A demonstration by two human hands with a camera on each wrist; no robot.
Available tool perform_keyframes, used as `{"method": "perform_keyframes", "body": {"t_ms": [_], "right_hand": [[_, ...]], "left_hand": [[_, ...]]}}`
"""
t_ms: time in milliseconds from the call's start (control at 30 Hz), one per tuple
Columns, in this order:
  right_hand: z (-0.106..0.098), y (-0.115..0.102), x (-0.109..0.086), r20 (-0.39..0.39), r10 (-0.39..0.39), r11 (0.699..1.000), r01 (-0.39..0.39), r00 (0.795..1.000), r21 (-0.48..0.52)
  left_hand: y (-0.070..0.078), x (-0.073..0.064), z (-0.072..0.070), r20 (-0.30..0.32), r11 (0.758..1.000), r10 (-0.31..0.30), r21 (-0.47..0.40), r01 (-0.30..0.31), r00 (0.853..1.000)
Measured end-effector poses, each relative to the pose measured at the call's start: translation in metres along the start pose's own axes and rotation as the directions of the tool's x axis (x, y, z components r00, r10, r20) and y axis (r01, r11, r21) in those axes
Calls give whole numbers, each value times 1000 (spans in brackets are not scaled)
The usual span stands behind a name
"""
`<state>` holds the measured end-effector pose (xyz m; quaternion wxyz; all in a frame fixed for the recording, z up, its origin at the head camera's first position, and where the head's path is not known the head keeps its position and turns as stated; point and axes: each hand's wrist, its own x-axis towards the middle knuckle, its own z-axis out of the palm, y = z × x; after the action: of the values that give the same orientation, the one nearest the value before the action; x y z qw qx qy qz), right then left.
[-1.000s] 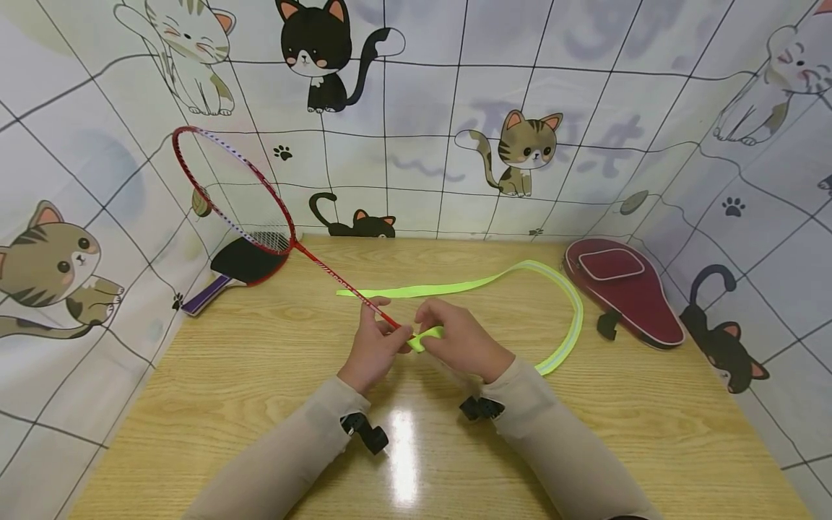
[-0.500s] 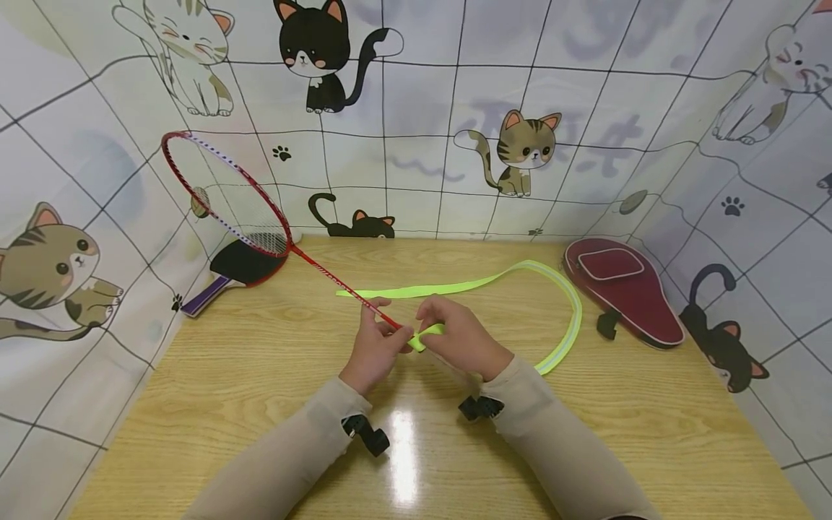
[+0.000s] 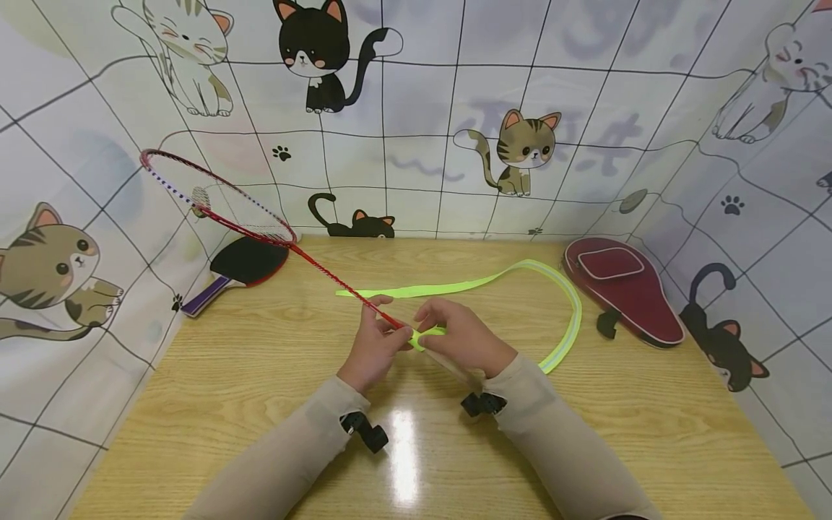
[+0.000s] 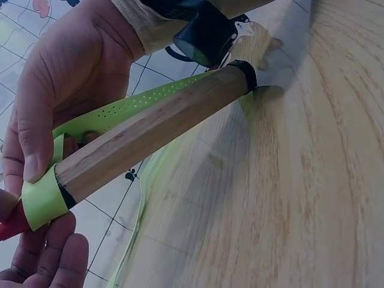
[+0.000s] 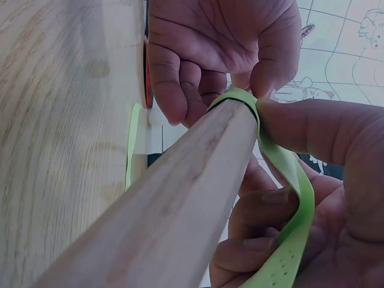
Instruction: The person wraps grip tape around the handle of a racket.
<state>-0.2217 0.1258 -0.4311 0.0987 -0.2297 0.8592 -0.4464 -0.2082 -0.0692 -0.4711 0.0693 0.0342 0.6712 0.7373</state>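
A red badminton racket (image 3: 328, 272) points up toward the back left, its bare wooden handle (image 4: 150, 132) toward the person. My left hand (image 3: 373, 343) holds it near the top of the handle, thumb and fingers around the red cone. Yellow-green grip tape (image 4: 45, 201) wraps the upper end of the handle. With its thumb against that wrap, my right hand (image 3: 464, 339) pinches the tape. A loose, perforated length of tape (image 5: 303, 210) runs over the right hand's curled fingers. More tape (image 3: 448, 288) curves across the table.
Under the racket head, a black table tennis paddle (image 3: 250, 260) with a purple handle lies at the back left. A dark red paddle case (image 3: 617, 289) lies at the right, a small black piece (image 3: 607, 325) beside it. A cat-print sheet (image 3: 422, 166) stands behind the wooden table (image 3: 260, 375).
The racket has turned about its shaft, so its head lies flatter and reaches lower and farther left. Both hands stay at nearly the same place on the handle.
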Motion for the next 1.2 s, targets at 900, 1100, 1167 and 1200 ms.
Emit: {"method": "perform_keyframes", "body": {"t_ms": [900,1100,1167,1200], "right_hand": [[1,2,2,1,13,1000,-13,1000,-13],[0,4,2,8,8,1000,-8,1000,18],[0,4,2,12,8,999,-8,1000,33],[0,4,2,14,8,999,-9,1000,40]], "left_hand": [[0,2,-8,85,998,9,57,-14,996],[0,3,-9,98,998,3,62,-9,995],[0,2,-9,99,998,1,60,-7,995],[0,3,-9,101,998,0,58,-6,995]]}}
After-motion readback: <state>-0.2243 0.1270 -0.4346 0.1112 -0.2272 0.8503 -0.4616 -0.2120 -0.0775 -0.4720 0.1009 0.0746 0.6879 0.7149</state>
